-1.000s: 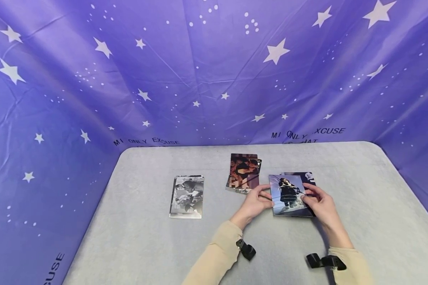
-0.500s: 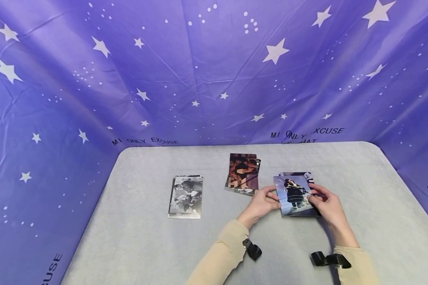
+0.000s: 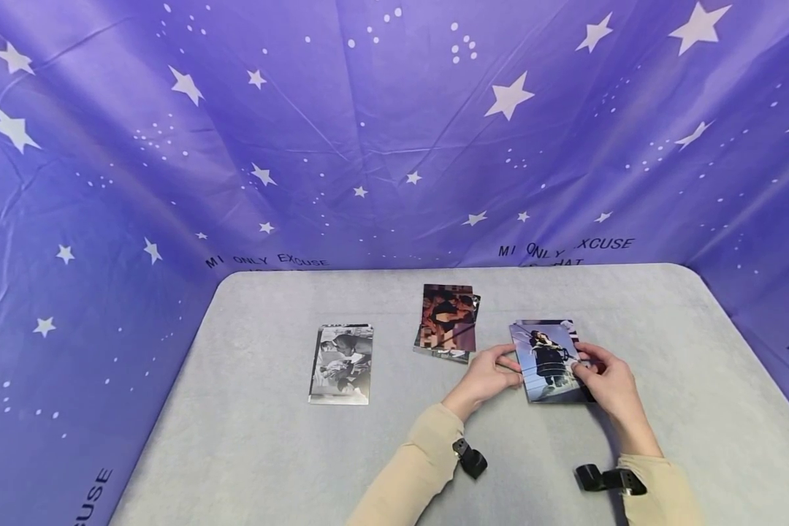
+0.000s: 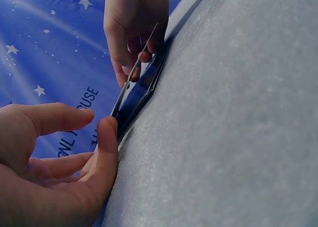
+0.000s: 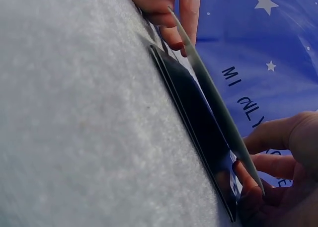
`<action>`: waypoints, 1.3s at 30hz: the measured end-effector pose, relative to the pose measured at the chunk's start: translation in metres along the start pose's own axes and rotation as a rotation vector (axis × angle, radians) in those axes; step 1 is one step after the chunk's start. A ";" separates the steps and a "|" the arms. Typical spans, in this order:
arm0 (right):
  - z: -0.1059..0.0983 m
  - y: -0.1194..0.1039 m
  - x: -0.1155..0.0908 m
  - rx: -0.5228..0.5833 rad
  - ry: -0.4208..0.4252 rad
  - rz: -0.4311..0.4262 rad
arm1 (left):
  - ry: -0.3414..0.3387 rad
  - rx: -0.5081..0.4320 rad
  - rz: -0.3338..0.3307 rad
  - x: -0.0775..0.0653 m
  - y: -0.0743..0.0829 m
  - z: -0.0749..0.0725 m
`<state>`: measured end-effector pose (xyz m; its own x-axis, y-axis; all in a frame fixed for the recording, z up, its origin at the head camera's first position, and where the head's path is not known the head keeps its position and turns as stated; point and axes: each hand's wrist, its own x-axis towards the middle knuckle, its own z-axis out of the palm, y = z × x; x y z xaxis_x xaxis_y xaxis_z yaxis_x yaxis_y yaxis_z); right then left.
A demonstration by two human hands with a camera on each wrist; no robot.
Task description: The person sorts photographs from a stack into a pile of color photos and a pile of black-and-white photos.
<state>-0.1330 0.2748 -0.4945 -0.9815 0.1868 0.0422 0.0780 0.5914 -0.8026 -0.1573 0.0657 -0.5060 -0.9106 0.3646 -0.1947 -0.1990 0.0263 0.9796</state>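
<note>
A blue photo print [image 3: 552,369] showing a figure in dark clothing is held at the right of the table. My right hand [image 3: 608,376] pinches its right edge, thumb on the face and fingers behind. At the left edge, my left hand [image 3: 483,376] has its fingertips right at the border, thumb and forefinger apart. Seen from the right wrist, the held photo [image 5: 213,98] is tilted over a thin dark stack of photos [image 5: 186,108] lying on the table. Most of that stack is hidden from above; only its far edge shows.
On the grey table [image 3: 256,453], a pile of warm-toned photos [image 3: 447,318] lies at the back middle. Further left is a pile topped by a black-and-white photo [image 3: 342,365]. A purple star-printed curtain [image 3: 368,131] encloses the back and sides.
Both hands have shifted right with the blue photo, so it now covers more of the stack beneath. The other two piles stay in place.
</note>
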 end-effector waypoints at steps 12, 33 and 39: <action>0.000 0.002 0.000 -0.005 -0.006 -0.001 | -0.004 -0.006 0.003 0.001 0.000 0.000; -0.005 0.001 0.002 0.079 -0.001 -0.051 | -0.012 -0.064 0.034 -0.006 -0.002 -0.007; -0.003 -0.001 0.004 0.101 -0.017 -0.063 | -0.023 -0.116 0.050 -0.009 -0.005 -0.010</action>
<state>-0.1365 0.2777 -0.4916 -0.9868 0.1376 0.0848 -0.0010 0.5193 -0.8546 -0.1515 0.0531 -0.5097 -0.9123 0.3836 -0.1435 -0.1955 -0.0999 0.9756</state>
